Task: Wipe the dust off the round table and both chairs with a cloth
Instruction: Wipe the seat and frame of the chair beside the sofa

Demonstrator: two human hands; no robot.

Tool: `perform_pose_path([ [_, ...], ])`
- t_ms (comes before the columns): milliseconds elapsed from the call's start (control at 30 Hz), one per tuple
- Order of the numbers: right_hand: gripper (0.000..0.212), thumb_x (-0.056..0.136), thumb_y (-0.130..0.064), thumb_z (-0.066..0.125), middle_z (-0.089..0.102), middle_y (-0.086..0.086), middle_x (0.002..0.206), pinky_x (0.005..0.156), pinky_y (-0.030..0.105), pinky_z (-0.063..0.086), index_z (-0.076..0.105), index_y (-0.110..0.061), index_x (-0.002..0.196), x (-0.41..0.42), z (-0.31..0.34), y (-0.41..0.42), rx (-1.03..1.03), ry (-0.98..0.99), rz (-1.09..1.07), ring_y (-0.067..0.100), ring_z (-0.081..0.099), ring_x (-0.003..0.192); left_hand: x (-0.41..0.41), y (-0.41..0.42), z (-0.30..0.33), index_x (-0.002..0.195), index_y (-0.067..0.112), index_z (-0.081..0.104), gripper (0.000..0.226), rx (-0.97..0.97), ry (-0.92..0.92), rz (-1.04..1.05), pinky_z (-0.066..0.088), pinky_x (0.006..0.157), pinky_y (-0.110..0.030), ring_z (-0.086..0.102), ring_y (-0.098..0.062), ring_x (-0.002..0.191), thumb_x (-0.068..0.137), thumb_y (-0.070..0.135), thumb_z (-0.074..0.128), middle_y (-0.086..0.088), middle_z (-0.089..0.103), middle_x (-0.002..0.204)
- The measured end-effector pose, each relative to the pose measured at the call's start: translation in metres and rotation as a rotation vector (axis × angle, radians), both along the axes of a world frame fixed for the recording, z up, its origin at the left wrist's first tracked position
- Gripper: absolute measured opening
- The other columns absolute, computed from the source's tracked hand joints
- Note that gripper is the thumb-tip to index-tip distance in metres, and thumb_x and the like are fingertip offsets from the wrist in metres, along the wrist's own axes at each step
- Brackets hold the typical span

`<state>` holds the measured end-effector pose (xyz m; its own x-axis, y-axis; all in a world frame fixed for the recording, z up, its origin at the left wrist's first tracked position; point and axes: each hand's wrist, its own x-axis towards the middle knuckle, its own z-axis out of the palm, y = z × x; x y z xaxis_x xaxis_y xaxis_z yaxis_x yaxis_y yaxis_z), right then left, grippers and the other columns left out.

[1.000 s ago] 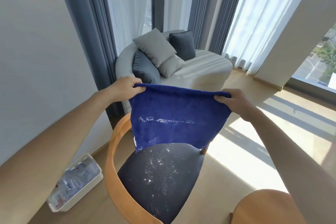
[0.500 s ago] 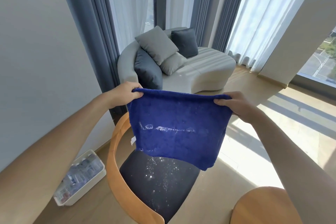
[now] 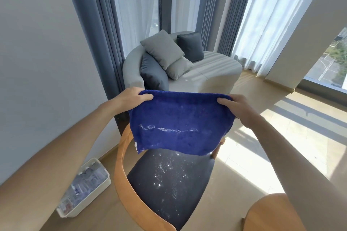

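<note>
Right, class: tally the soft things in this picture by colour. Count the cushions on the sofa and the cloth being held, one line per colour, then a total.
Light grey cushions: 2
Dark grey cushions: 2
Blue cloth: 1
Total: 5

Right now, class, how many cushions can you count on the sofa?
4: a light grey cushion on top, a dark one behind it, another dark one lower left, a small pale one in front. Others may be hidden.
</note>
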<state>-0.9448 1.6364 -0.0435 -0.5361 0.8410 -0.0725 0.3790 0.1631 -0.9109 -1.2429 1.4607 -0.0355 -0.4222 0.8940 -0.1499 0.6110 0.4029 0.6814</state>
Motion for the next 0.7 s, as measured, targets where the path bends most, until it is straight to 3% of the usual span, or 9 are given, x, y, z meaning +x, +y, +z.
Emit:
perform_pose_path([
  [67,0.021,0.094,-0.025,0.06,0.072,0.0,0.081,0.071,0.035,0.053,0.073,-0.03,0.078,-0.004,0.001,-0.003,0.01,0.01,-0.017,0.021,0.064,0.079,-0.004,-0.004,0.002,0.093,0.03,0.069,0.021,0.008,0.014,-0.042,0.048,0.065,-0.025,0.064,-0.008,0.081,0.086,0.048,0.063,0.011,0.069,0.087],
  [167,0.023,0.093,-0.028,0.061,0.07,-0.003,0.073,0.068,0.035,0.053,0.073,-0.03,0.074,-0.009,0.002,-0.005,0.009,0.004,-0.03,0.02,0.063,0.074,-0.008,-0.004,0.001,0.077,0.034,0.068,0.011,0.016,0.052,-0.051,0.043,0.057,-0.02,0.063,-0.006,0.075,0.084,0.043,0.068,0.013,0.068,0.077],
  [300,0.023,0.094,-0.031,0.06,0.07,0.002,0.077,0.068,0.04,0.056,0.073,-0.029,0.075,-0.016,0.001,-0.009,0.003,-0.025,-0.024,0.023,0.064,0.074,-0.009,-0.001,-0.003,0.075,0.027,0.072,0.019,-0.016,0.056,-0.028,0.047,0.06,-0.024,0.064,-0.013,0.076,0.089,0.037,0.063,0.004,0.07,0.079],
  [500,0.022,0.095,-0.031,0.057,0.069,0.001,0.076,0.058,0.032,0.053,0.071,-0.027,0.078,-0.023,-0.001,-0.011,0.007,-0.039,-0.043,0.022,0.064,0.073,-0.01,0.004,-0.009,0.074,0.02,0.071,0.032,-0.035,0.032,-0.004,0.043,0.058,-0.023,0.063,-0.014,0.071,0.092,0.042,0.057,0.0,0.069,0.076],
  [600,0.019,0.095,-0.028,0.06,0.07,0.008,0.08,0.063,0.036,0.054,0.074,-0.02,0.085,-0.021,0.001,-0.008,0.016,-0.034,-0.005,0.023,0.064,0.075,-0.013,0.001,-0.007,0.084,0.025,0.068,0.026,-0.021,0.044,-0.068,0.042,0.06,-0.022,0.062,-0.012,0.077,0.095,0.042,0.052,0.003,0.067,0.084],
  [700,0.021,0.093,-0.023,0.062,0.071,0.02,0.093,0.078,0.047,0.056,0.073,-0.006,0.097,-0.017,0.004,-0.005,0.017,-0.049,0.041,0.029,0.065,0.081,-0.019,-0.003,-0.004,0.082,0.028,0.06,0.018,-0.012,0.043,-0.115,0.043,0.062,-0.023,0.061,-0.012,0.081,0.095,0.039,0.054,0.004,0.066,0.087],
])
